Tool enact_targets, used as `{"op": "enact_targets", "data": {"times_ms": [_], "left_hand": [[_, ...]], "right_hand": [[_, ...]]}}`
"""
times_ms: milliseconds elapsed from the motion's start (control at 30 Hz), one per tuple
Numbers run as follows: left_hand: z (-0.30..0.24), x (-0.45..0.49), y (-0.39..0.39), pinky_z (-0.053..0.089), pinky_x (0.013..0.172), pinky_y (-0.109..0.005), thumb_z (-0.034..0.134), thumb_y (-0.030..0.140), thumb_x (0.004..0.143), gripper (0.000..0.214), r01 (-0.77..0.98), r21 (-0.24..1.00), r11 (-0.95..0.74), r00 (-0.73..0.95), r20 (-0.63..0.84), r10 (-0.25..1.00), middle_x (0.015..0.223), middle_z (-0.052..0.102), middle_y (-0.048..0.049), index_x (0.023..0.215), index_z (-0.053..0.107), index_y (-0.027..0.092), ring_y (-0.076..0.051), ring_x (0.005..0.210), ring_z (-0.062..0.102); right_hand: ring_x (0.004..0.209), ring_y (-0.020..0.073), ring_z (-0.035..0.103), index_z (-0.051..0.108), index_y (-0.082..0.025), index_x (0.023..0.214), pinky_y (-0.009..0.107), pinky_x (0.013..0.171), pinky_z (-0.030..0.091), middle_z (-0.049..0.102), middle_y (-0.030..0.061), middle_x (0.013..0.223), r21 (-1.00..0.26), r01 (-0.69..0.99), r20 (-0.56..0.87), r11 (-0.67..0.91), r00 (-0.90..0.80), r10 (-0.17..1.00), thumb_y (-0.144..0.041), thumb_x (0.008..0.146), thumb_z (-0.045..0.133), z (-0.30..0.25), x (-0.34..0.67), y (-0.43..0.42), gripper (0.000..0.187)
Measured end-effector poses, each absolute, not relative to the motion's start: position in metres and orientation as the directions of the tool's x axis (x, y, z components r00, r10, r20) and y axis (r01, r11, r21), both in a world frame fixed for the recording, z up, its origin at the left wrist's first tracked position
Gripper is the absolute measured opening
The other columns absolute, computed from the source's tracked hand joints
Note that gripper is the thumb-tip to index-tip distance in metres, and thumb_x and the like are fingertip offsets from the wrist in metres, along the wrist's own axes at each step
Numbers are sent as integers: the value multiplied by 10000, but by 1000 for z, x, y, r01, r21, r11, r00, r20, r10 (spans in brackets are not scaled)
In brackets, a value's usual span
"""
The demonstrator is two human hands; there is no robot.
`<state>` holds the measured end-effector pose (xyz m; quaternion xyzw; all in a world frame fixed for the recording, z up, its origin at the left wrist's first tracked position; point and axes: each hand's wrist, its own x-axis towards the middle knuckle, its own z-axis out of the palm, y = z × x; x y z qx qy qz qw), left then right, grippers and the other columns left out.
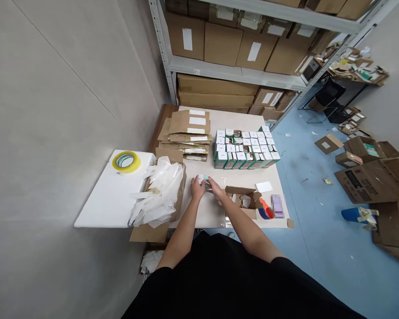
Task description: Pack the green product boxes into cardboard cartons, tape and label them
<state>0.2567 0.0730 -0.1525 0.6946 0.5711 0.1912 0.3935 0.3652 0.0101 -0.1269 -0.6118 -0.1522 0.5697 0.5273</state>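
Note:
Between my two hands, near the middle of the table (216, 217), is a small white and green box (202, 178). My left hand (197, 188) grips its left side, and my right hand (215, 188) has its fingers closed on the right side. Just beyond stand rows of similar white and green boxes (244, 150), some with their tops open. To the right of my right forearm sits an open cardboard box (241, 195) with some pale pieces inside. Left of my hands, white plastic bags (162, 186) spill out of another carton (181, 195).
Flattened cardboard (189, 126) is stacked at the back left. A roll of yellow tape (126, 161) lies on a white board (103, 199). A white card (264, 186), a red and blue object (266, 210) and shelving (239, 73) with cartons also show. Cartons (365, 181) stand on the blue floor.

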Motion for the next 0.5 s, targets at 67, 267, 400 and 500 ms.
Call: {"op": "enact_targets", "data": {"times_ms": [67,267,400,500], "left_hand": [[-159,248,73,405,1166,-478,578,386,942,655,647,762,-28,235,-164,958,1561,445,-232,1534,471,125,-364,1433,464],[-164,236,77,360,1196,-504,521,320,952,588,617,786,-39,182,-94,979,1531,492,-230,1496,534,100,-366,1454,439],[-151,226,77,360,1213,-451,496,357,982,581,560,827,-52,121,-20,992,1524,525,-179,1524,513,147,-313,1460,446],[-133,218,72,372,1215,-390,414,411,1040,597,511,856,-77,113,22,993,1558,513,-125,1596,405,193,-257,1470,443]], "right_hand": [[1314,221,604,567,-297,1431,407,1030,531,582,74,1500,-798,-445,-555,-406,283,782,-558,1008,445,-129,357,14,512],[1282,246,619,661,-250,1336,434,1095,484,644,98,1423,-825,-278,-565,-493,367,739,-561,916,578,-136,362,14,530],[1403,258,523,596,-200,1429,445,1189,378,549,124,1530,-829,-139,-505,-541,601,619,-472,836,646,-136,382,3,654],[1412,275,515,557,-154,1460,438,1166,406,509,157,1558,-846,-117,-456,-521,664,593,-472,847,613,-127,395,-2,693]]}}
